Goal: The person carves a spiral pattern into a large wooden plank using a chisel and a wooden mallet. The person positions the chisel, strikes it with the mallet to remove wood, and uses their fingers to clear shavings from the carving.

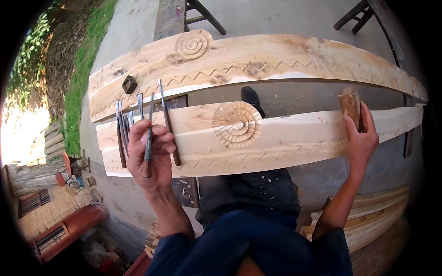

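Fingers of the left hand (159, 172), out toward nine o'clock, are closed round the handle of a chisel (148, 154), its thin blade pointing up to twelve. Over at three, the right hand (361, 142) is wrapped about the lower end of a wooden block (351, 103), raised above the near board (299, 133). Neither tool looks to be against the wood just now.

That near board lies across the middle of things, and the far board (285, 50) runs alongside it toward twelve, a gap between the two. From where I stand, the near one seems further on: its spiral (238, 124) has a rim cut all round into fan-like notches, while the far spiral (192, 45) shows plain coils without any. Both carry a zigzag line, clear enough along much of each; on the near board I lose it toward three o'clock, and can't tell whether it stops there or is only faint. The zigzags look like lines alone, so I'd judge any deeper cutting there not yet done. Most of the near board's surface beyond the spiral is smooth.

More chisels (121, 138) lie by the left hand toward nine, and a black box (129, 84) sits on the far board at ten. Stacked boards (377, 211) wait down at four.
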The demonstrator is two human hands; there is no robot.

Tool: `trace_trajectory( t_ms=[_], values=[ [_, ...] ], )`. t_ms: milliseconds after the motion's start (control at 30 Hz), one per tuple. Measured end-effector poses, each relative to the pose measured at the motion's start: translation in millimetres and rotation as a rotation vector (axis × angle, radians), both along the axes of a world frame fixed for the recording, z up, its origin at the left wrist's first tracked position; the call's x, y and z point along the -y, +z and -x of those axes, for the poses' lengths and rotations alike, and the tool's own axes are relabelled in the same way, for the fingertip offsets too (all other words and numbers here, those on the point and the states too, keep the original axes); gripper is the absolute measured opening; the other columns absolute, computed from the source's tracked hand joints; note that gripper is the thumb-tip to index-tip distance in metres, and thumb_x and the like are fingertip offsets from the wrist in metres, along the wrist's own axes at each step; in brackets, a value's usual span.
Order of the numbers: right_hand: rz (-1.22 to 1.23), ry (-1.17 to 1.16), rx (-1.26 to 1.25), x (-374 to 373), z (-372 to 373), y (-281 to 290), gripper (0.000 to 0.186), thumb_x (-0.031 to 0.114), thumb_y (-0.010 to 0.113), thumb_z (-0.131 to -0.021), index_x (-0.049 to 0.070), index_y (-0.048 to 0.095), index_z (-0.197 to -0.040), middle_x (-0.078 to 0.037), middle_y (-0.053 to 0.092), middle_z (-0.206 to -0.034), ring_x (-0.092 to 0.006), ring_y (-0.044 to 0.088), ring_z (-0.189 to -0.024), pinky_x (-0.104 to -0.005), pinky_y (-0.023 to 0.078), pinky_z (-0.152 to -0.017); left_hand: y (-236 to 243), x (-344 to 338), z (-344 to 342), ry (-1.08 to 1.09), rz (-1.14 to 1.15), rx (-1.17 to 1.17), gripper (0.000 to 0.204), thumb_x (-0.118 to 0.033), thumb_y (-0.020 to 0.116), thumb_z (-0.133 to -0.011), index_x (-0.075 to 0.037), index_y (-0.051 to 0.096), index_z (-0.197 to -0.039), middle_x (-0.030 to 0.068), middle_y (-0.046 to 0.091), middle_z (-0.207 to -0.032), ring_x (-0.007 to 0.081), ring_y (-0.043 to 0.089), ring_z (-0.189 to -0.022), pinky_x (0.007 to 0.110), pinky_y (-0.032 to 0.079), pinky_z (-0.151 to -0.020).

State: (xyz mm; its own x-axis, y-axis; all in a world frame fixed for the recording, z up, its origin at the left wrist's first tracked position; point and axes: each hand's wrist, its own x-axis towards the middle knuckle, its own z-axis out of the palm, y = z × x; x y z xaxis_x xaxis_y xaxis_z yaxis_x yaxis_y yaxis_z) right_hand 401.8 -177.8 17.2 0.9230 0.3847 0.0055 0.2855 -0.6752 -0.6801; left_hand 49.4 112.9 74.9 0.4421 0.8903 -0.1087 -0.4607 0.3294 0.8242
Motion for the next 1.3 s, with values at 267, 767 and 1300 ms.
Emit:
trace_trajectory(
  t_ms=[267, 767, 1300],
  values=[
    [-1.247, 0.197, -1.171, 1.0, 0.7, 5.1, 0.078, 0.056, 0.052, -0.111, -0.005, 0.039, -0.159, -0.023, 0.061, -0.143, -0.0250, 0.067, -0.109, -0.0391, 0.062, -0.084, -49.9, 26.3, -52.9, -0.188, -0.077, -0.154, 0.023, -0.013, 0.069, -0.107, 0.005, 0.070, -0.120, 0.0131, 0.073, -0.086, 0.0213, 0.069, -0.069, 0.033, 0.057, -0.064],
    [-1.016, 0.053, -1.178, -51.0, 61.1, -6.4, 0.068, 0.042, 0.063, -0.108, -0.001, 0.041, -0.156, -0.017, 0.060, -0.126, -0.0186, 0.068, -0.088, -0.0290, 0.061, -0.060, -100.4, 40.4, -95.2, -0.130, -0.729, -0.657, 0.010, 0.001, 0.075, -0.099, 0.003, 0.078, -0.108, 0.0087, 0.080, -0.093, 0.0110, 0.074, -0.082, 0.024, 0.057, -0.072],
    [-1.039, 0.132, -1.115, -70.4, 67.2, 11.7, 0.047, 0.029, 0.067, -0.106, -0.006, 0.057, -0.135, -0.020, 0.069, -0.113, -0.0200, 0.071, -0.085, -0.0300, 0.060, -0.059, -102.9, 42.4, -93.3, -0.212, -0.710, -0.583, 0.007, 0.005, 0.061, -0.105, 0.004, 0.062, -0.112, 0.0122, 0.080, -0.100, 0.0158, 0.078, -0.087, 0.028, 0.061, -0.078]
  ],
)
